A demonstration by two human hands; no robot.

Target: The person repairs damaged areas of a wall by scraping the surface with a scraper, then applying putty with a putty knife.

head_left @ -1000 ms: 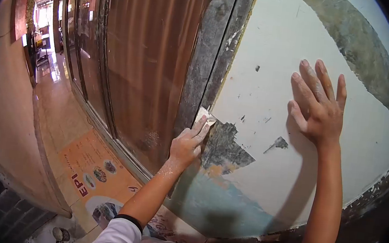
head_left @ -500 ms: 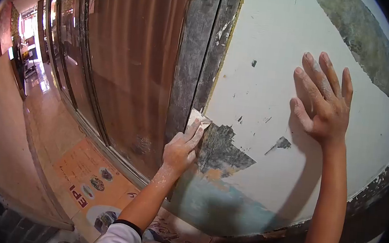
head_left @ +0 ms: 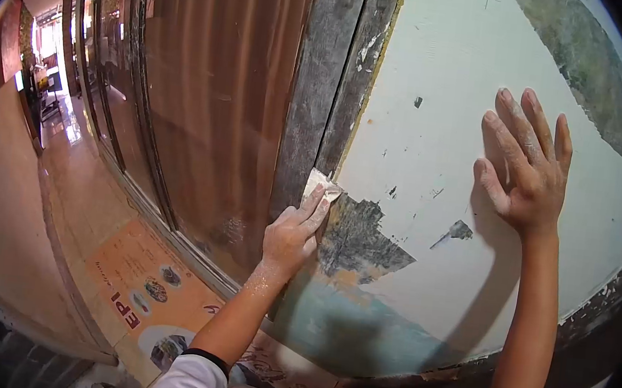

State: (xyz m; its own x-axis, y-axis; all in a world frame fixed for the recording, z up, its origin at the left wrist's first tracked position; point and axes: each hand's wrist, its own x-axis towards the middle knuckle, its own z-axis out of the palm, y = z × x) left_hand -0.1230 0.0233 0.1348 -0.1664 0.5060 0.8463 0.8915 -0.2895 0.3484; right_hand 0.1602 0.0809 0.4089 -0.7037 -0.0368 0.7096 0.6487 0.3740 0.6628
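The left hand (head_left: pixel 292 234) is low and reaches up from the bottom. Its arm is stretched out and a little bent. Its fingers (head_left: pixel 315 208) are close together and point up, with the thumb tucked in. The right hand (head_left: pixel 526 164) is higher up. It is flat and spread wide, and its arm goes straight up.

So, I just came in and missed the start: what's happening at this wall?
The person's left hand presses a small folded sheet, likely sandpaper, against the white painted wall at its edge beside the grey frame, just above a dark bare patch. The right hand lies flat and open on the wall. The left hand is dusted white.
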